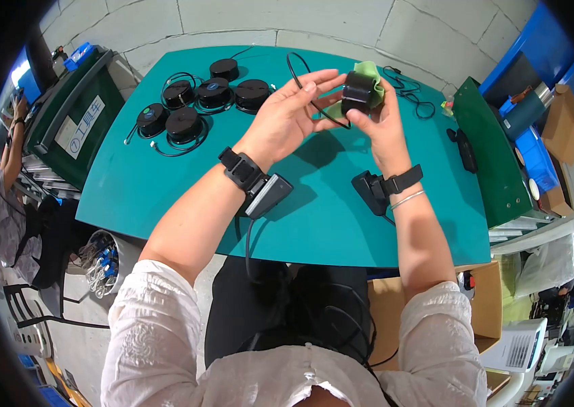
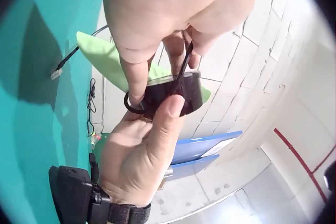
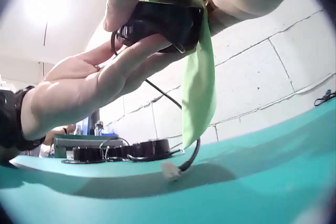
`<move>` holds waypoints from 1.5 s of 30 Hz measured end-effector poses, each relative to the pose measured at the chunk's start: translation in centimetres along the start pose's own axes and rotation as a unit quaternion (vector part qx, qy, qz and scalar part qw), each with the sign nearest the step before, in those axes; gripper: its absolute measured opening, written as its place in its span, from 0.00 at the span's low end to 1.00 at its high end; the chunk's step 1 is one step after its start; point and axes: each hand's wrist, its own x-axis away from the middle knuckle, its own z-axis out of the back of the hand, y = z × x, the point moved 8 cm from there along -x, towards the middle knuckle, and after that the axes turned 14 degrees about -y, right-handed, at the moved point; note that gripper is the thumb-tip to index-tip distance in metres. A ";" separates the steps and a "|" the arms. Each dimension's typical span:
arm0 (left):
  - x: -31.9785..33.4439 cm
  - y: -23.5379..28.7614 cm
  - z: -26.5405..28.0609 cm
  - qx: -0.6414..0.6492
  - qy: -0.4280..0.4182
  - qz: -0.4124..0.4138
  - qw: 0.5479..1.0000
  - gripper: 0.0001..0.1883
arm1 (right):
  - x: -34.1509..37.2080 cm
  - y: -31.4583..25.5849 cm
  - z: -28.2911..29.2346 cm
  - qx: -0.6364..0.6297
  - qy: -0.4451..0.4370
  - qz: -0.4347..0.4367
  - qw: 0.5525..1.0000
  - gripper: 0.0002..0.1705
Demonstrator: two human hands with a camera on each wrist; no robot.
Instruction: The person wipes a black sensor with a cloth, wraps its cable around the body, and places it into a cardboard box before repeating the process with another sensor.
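My right hand (image 1: 385,125) grips a black round device (image 1: 357,91) above the far right part of the table, thumb on its near side. A light green cloth (image 1: 368,70) lies between that hand and the device. From the left, my left hand (image 1: 283,122) reaches to the device, its fingers right at the casing. The device's black cable (image 2: 185,61) runs up between the left thumb and fingers, which pinch it. A white plug (image 3: 170,171) on the cable's end hangs over the table in the right wrist view.
Several similar black round devices (image 1: 214,93) with cables stand on the green table (image 1: 199,183) at the far left. A thin black cable (image 1: 412,91) lies at the far right, near a black object (image 1: 463,150). Green cabinets (image 1: 494,156) flank the table; a wall (image 1: 233,27) stands behind.
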 end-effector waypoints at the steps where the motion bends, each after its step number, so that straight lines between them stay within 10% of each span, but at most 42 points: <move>1: -0.1 0.5 -0.1 -0.016 -0.008 -0.009 1.000 0.21 | 0.2 0.7 0.6 -0.074 0.044 -0.024 0.996 0.42; 6: 0.5 0.5 1.9 -0.102 0.043 0.071 0.991 0.19 | 1.3 3.4 4.9 -0.261 0.193 0.006 0.946 0.20; 8: 2.7 -1.7 3.5 -0.212 0.076 0.343 0.912 0.19 | 1.8 3.4 6.2 -0.230 0.222 0.010 0.947 0.21; 10: 3.2 -1.7 3.2 -0.266 0.061 0.411 0.870 0.21 | 1.5 1.9 6.1 -0.142 0.212 0.015 0.967 0.33; 16: 0.9 0.8 2.0 -0.071 0.084 0.128 0.986 0.27 | -0.2 -2.2 -0.4 0.188 -0.027 0.058 0.980 0.49; 20: 0.9 -0.4 1.9 -0.010 0.006 0.137 0.991 0.26 | -0.3 -4.4 -4.4 0.283 -0.150 0.073 0.944 0.43; 24: 0.7 0.2 2.0 0.030 0.063 0.030 0.997 0.28 | -0.3 -4.1 -4.0 0.304 -0.127 0.043 0.943 0.37; 31: 0.9 2.4 2.8 -0.259 0.120 -0.026 0.958 0.36 | 0.0 -3.4 -4.6 0.174 -0.112 0.028 0.978 0.26; 35: 0.5 3.4 0.7 -0.537 0.074 -0.027 0.840 0.37 | -0.2 -2.8 -3.2 0.218 -0.046 0.013 0.975 0.21; 38: 0.4 3.4 -1.3 -0.519 0.030 -0.054 0.853 0.39 | 0.4 0.2 -2.2 0.218 -0.043 -0.124 0.967 0.16; 44: 0.5 4.4 1.2 -0.514 0.088 -0.066 0.851 0.38 | 0.3 -2.6 -3.9 0.324 -0.052 -0.040 0.944 0.12; 45: 0.5 3.9 2.1 -0.413 0.091 -0.055 0.905 0.37 | 0.4 -1.5 -3.3 0.281 -0.041 -0.076 0.956 0.11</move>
